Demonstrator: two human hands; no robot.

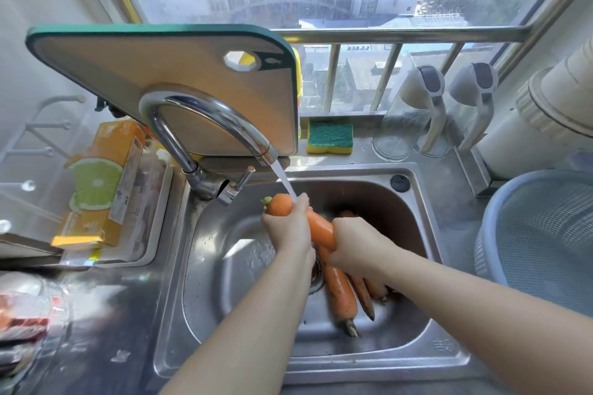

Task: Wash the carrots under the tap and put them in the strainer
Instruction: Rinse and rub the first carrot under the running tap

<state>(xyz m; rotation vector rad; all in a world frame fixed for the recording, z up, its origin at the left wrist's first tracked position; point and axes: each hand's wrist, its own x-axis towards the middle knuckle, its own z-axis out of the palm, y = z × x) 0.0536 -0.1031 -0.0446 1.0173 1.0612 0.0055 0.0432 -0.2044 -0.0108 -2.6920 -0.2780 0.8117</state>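
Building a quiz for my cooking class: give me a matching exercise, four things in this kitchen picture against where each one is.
1 held carrot
2 sponge
3 strainer
4 cutting board

A right of the sink
B on the ledge behind the sink
C leaning behind the tap
D under the running water, in the left hand and right hand

Pairs: 1-D, 2-B, 3-A, 4-C

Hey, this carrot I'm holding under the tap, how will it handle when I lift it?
Probably slippery: water from the tap runs over the carrot. Likely stiff: it spans from left hand to right hand unbent. Being round, it may roll if set down.
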